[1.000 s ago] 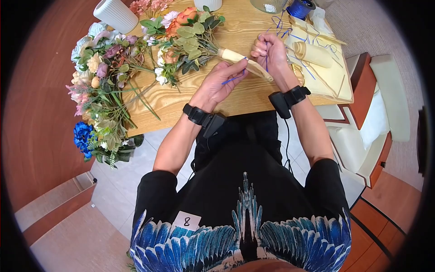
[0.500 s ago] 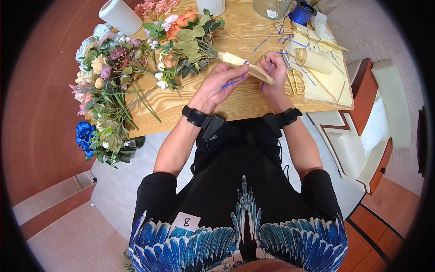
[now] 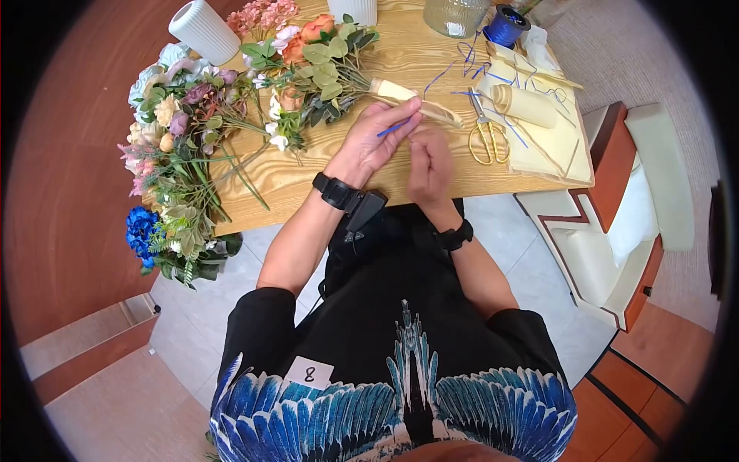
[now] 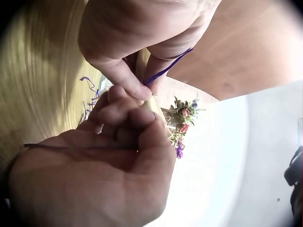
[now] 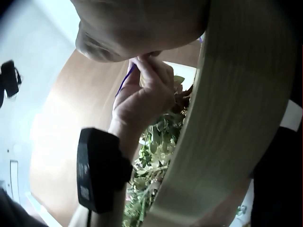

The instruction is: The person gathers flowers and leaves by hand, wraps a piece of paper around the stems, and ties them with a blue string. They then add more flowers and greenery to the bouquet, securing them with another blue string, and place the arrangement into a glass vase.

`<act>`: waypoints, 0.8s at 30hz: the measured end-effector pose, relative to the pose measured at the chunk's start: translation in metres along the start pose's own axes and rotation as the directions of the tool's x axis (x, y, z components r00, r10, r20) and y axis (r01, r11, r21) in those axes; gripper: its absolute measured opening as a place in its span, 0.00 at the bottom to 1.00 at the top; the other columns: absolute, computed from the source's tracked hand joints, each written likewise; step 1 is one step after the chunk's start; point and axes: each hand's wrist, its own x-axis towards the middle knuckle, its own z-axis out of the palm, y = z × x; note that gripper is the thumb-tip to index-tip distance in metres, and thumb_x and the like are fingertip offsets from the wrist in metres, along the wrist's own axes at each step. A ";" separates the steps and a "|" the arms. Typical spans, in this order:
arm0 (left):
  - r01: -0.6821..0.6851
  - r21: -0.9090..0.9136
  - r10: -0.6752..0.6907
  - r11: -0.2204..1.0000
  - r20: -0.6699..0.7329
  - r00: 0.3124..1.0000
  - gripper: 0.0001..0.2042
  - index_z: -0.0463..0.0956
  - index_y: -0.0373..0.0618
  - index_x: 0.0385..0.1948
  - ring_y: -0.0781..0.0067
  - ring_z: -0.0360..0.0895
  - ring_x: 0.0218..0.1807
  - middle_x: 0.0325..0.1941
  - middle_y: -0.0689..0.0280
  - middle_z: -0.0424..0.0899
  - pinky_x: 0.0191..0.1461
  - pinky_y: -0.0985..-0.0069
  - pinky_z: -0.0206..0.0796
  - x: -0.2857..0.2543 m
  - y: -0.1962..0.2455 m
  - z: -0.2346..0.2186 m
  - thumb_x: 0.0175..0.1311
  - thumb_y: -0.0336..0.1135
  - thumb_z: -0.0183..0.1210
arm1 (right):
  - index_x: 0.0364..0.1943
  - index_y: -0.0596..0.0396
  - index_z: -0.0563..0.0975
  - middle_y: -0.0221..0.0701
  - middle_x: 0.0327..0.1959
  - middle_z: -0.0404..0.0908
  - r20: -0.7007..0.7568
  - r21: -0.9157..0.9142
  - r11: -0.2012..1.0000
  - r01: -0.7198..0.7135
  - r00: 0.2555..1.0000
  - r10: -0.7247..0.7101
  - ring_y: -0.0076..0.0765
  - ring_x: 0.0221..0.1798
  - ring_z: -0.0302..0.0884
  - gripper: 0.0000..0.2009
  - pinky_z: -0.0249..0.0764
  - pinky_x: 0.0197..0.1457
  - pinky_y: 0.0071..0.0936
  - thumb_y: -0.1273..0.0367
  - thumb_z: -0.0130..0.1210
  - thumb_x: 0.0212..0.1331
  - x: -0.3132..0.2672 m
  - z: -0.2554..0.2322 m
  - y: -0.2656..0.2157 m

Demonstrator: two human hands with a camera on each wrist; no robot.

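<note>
A bouquet of orange and white artificial flowers (image 3: 314, 58) lies toward the table's middle, its stems wrapped in cream paper (image 3: 394, 92). My left hand (image 3: 376, 137) pinches the wrapped stems between thumb and fingers, and a short blue ribbon tail (image 3: 391, 128) sticks out below the thumb. Just nearer the body, my right hand (image 3: 431, 168) is curled close to the left fingertips. In the left wrist view, a thin ribbon strand (image 4: 80, 147) crosses the right palm and runs under its curled fingers. The left hand (image 5: 146, 97) partly hides the paper in the right wrist view.
Gold-handled scissors (image 3: 488, 138) lie right of the hands, beside a cream paper roll (image 3: 525, 105). Behind are a blue ribbon spool (image 3: 506, 28) with loose strands and a glass vase (image 3: 456, 17). Many loose flowers (image 3: 175, 119) cover the table's left side, near a white vase (image 3: 205, 32).
My right hand has moved down and left, from beside the paper's end to just below the left hand, uncovering the scissors. The left hand keeps its hold on the stems.
</note>
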 end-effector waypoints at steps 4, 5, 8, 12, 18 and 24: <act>-0.020 0.117 0.021 0.993 -0.003 1.000 0.09 0.79 0.36 0.40 0.79 0.82 0.39 0.38 0.64 0.84 0.46 0.86 0.78 -0.001 -0.002 -0.001 0.61 0.28 0.66 | 0.29 0.58 0.73 0.38 0.28 0.74 0.176 -0.345 0.831 0.436 0.900 -0.400 0.46 0.34 0.73 0.00 0.68 0.43 0.36 0.77 0.51 0.54 0.011 -0.001 -0.008; -0.019 0.143 0.022 0.990 -0.019 1.000 0.09 0.79 0.37 0.40 0.80 0.82 0.38 0.38 0.65 0.84 0.44 0.86 0.78 -0.001 -0.001 -0.002 0.61 0.29 0.66 | 0.29 0.59 0.72 0.38 0.27 0.73 0.200 -0.344 0.819 0.459 0.888 -0.414 0.48 0.34 0.73 0.01 0.68 0.43 0.39 0.77 0.51 0.52 0.012 0.002 -0.010; -0.059 0.186 0.062 0.981 -0.008 0.998 0.09 0.79 0.38 0.42 0.81 0.82 0.38 0.38 0.65 0.84 0.43 0.85 0.77 0.005 -0.009 -0.017 0.62 0.29 0.65 | 0.28 0.58 0.72 0.39 0.26 0.72 0.235 -0.339 0.828 0.446 0.893 -0.384 0.48 0.33 0.73 0.01 0.69 0.41 0.40 0.76 0.51 0.53 0.013 0.002 -0.015; -0.086 0.209 0.094 0.974 -0.027 0.995 0.09 0.78 0.39 0.43 0.81 0.81 0.39 0.39 0.65 0.84 0.42 0.82 0.76 -0.001 -0.015 -0.014 0.63 0.28 0.64 | 0.28 0.58 0.71 0.41 0.25 0.71 0.263 -0.305 0.861 0.406 0.905 -0.334 0.50 0.32 0.72 0.02 0.70 0.39 0.42 0.75 0.52 0.54 0.016 0.006 -0.022; -0.132 0.342 0.135 0.930 0.014 0.991 0.08 0.76 0.41 0.45 0.80 0.81 0.39 0.41 0.66 0.84 0.44 0.82 0.76 -0.014 -0.011 -0.018 0.66 0.30 0.60 | 0.30 0.59 0.71 0.43 0.25 0.71 0.386 -0.280 0.906 0.317 0.902 -0.196 0.54 0.28 0.70 0.02 0.68 0.32 0.41 0.76 0.49 0.58 0.037 0.006 -0.037; -0.105 0.308 0.103 0.946 0.022 0.994 0.07 0.75 0.37 0.45 0.76 0.83 0.43 0.44 0.64 0.84 0.48 0.81 0.77 -0.013 -0.012 -0.038 0.68 0.28 0.56 | 0.30 0.58 0.71 0.33 0.21 0.68 0.552 -0.196 0.970 -0.143 0.802 0.230 0.32 0.24 0.67 0.08 0.67 0.30 0.31 0.70 0.43 0.64 0.071 0.001 -0.043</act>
